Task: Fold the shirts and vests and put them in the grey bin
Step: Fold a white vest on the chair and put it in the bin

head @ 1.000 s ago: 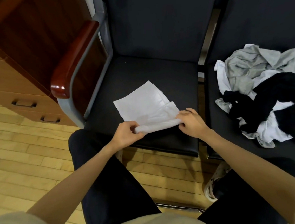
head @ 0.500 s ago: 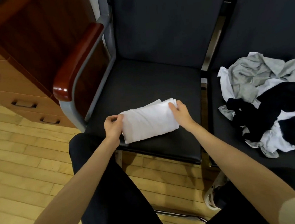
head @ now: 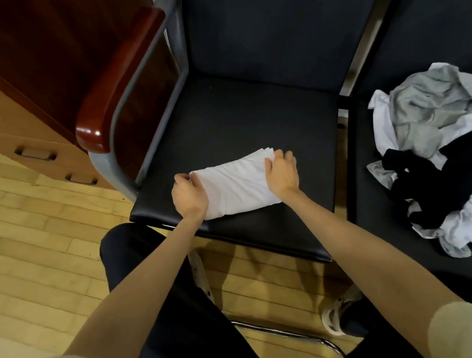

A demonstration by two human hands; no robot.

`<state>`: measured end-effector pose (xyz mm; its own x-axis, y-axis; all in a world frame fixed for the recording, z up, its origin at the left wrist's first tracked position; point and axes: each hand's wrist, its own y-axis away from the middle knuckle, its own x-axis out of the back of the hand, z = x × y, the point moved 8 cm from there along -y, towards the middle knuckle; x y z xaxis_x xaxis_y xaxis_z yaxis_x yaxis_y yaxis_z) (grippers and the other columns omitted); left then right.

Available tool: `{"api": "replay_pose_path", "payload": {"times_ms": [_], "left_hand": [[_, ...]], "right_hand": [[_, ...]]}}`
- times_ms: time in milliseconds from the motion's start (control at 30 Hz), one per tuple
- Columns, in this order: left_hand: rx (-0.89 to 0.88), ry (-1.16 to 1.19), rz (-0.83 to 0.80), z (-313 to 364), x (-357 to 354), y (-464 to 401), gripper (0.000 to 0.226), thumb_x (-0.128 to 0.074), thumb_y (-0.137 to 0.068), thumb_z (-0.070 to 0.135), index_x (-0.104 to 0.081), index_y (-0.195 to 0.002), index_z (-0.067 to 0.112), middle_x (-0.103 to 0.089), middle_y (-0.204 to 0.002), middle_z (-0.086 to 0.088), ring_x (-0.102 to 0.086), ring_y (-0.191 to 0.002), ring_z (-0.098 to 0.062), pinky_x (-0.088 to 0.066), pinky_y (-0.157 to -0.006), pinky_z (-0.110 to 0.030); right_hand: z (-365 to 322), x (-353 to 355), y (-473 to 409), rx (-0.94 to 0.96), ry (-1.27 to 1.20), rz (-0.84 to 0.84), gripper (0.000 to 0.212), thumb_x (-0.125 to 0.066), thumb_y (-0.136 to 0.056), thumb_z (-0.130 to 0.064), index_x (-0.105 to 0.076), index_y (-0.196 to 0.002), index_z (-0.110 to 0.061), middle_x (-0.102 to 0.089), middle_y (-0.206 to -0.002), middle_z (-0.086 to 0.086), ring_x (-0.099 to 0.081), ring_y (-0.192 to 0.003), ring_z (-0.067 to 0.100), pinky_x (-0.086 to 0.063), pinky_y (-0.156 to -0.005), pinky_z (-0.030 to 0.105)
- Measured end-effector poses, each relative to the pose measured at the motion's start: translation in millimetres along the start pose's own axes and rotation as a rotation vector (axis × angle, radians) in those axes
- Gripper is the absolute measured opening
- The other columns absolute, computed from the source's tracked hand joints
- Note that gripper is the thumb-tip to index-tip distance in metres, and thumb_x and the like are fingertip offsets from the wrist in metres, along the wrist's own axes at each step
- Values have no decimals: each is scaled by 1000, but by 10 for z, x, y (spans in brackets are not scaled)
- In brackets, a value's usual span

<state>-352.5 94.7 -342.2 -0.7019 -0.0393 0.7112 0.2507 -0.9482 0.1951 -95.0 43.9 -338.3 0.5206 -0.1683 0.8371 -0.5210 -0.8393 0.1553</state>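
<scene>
On black padded chair seat [head: 239, 127], left hand [head: 189, 195] and right hand [head: 283, 173] gripping folded white cotton shirt [head: 237, 188] ends; risk of unfolding if lifted unevenly.

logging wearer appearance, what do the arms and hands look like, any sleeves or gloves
Both forearms are bare, with short beige sleeves ending near the shoulders. The left hand and right hand are bare too: no gloves, rings or watch visible.

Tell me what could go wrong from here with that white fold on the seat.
The folded white garment lies near the seat's front edge, so a nudge could drop it to the floor. Left hand and right hand hold only its ends; lifting it may let the middle sag open. No grey bin is in view.
</scene>
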Motion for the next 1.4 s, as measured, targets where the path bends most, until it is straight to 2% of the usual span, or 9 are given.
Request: {"api": "replay_pose_path", "payload": {"times_ms": [133,367,467,567,667,800,933,1200,1400], "left_hand": [[29,-276,93,-25,-81,70,54,-44,-98,47,-49,-119,-3,-51,-123,-21,-51,-112,-36,-44,-89,-44],[-115,-567,124,20,-225,65,60,-34,-100,49,-61,-92,-5,-60,-95,-24,-57,-87,-39,-45,-69,-45],[-151,-501,61,121,-177,118,54,-35,-101,45,-58,-88,-2,-62,-83,-20,-60,-77,-36,-46,-63,-42],[-51,-422,-81,212,-93,181,46,-33,-103,46,-48,-102,2,-57,-77,-8,-62,-74,-32,-39,-60,-35],[-11,-388,-134,422,139,243,43,-31,-103,44,-44,-110,4,-51,-79,-4,-61,-75,-28,-38,-61,-32],[36,-284,-149,779,694,312,42,-30,-103,44,-42,-107,4,-51,-79,-4,-52,-69,-20,-40,-59,-32],[50,-177,-129,1168,1443,315,33,-32,-104,40,-38,-97,8,-46,-69,3,-46,-62,-14,-31,-49,-24],[-11,53,-49,1916,3260,29,30,-36,-103,36,-45,-103,8,-46,-70,5,-45,-58,-5,-33,-49,-17],[-150,209,89,2449,4303,-187,32,-40,-98,43,-44,-96,12,-47,-71,14,-50,-56,-1,-40,-49,-10]], "right_hand": [[123,-106,23,-37,107,125,48,-43,-99,-43,-47,-124,-1,-48,-122,17,-49,-110,29,-40,-92,35],[108,-158,19,-18,202,333,40,-46,-97,-45,-55,-90,-7,-57,-91,10,-55,-84,25,-44,-73,35],[26,-192,36,51,110,182,31,-50,-98,-36,-54,-97,-5,-60,-91,9,-58,-80,23,-45,-69,32],[-37,-148,78,5,-40,-60,26,-46,-101,-32,-46,-105,-6,-58,-92,7,-57,-73,19,-40,-60,28],[-195,134,235,-58,-123,-149,24,-45,-101,-31,-42,-109,-8,-53,-90,0,-52,-68,14,-34,-52,24],[-576,713,409,-139,-189,-170,23,-44,-102,-32,-39,-111,-12,-52,-85,-5,-49,-61,5,-35,-50,22],[-1213,1272,548,-167,-233,-214,17,-40,-103,-34,-30,-104,-21,-52,-83,-6,-57,-68,13,-48,-56,31],[-2979,2268,742,-5,-336,-94,17,-43,-102,-29,-30,-101,-19,-47,-70,-8,-47,-55,9,-43,-53,35],[-3995,2750,651,167,-464,38,17,-46,-101,-22,-31,-101,-15,-47,-78,-13,-51,-61,3,-39,-51,14]]}}
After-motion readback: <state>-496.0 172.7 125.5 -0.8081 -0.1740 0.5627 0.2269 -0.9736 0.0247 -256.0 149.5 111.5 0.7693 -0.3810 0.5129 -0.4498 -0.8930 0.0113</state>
